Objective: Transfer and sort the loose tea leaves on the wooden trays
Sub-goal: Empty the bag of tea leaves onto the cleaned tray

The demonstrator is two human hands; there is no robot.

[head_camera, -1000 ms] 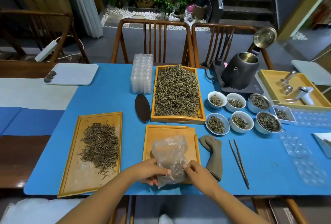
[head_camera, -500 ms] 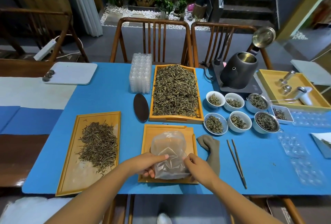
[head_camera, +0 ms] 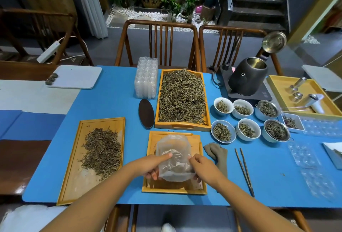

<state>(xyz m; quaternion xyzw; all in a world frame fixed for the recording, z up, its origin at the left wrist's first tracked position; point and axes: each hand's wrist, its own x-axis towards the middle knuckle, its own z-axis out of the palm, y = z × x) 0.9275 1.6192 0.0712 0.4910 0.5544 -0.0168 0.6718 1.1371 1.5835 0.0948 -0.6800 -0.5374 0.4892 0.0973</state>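
A clear plastic bag (head_camera: 173, 159) holding a small dark quantity of tea is held just above the small wooden tray (head_camera: 196, 188) nearest the person, its long axis running away from the body; which end is the mouth cannot be told. The left hand (head_camera: 148, 166) grips the bag's left edge, thumb laid across the top face; the right hand (head_camera: 200, 167) pinches the right edge — the hands stand apart with the bag between them. Step in hand, by judgement: preparing the bag so its leaves can go onto this tray. The next move would call for finding and opening the mouth, then tipping it low over the tray — so no leaf lands on the blue mat (head_camera: 114, 102). To the left lies a long tray (head_camera: 74, 185) with a sorted pile; beyond, a full tray (head_camera: 182, 125) of loose leaf.
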